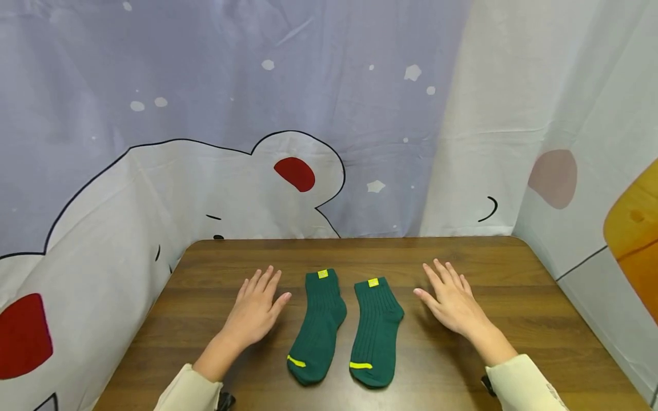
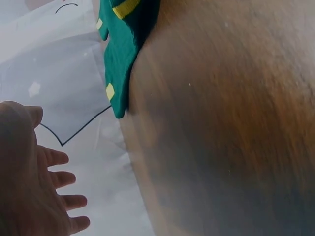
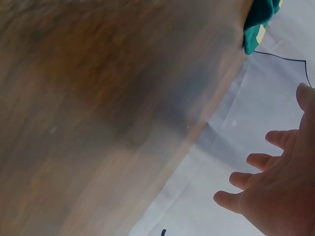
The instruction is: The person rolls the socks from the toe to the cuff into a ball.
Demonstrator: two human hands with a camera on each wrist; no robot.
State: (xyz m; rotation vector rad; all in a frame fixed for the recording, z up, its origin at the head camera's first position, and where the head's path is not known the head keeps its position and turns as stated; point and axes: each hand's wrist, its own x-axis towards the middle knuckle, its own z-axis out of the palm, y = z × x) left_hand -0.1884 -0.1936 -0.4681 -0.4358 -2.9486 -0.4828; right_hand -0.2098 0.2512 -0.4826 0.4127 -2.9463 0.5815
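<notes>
Two dark green ribbed socks lie flat side by side on the brown wooden table, toes toward me. The left sock [image 1: 317,325] and the right sock [image 1: 376,334] each carry a yellow tag at the cuff and a yellow stripe at the toe. To the left of them is my left hand [image 1: 254,311], fingers spread and holding nothing. My right hand [image 1: 452,299] is off to the right of the socks, its fingers also extended and touching neither sock. In the left wrist view, part of a green sock [image 2: 119,59] shows beyond the left hand [image 2: 29,182].
The wooden table [image 1: 462,365] has rounded far corners. Behind it hangs a lilac and white cloth [image 1: 216,74] printed with cartoon bears and stars, continuing along both sides. Light sleeves [image 1: 524,385] cover my forearms, with dark bands at the wrists.
</notes>
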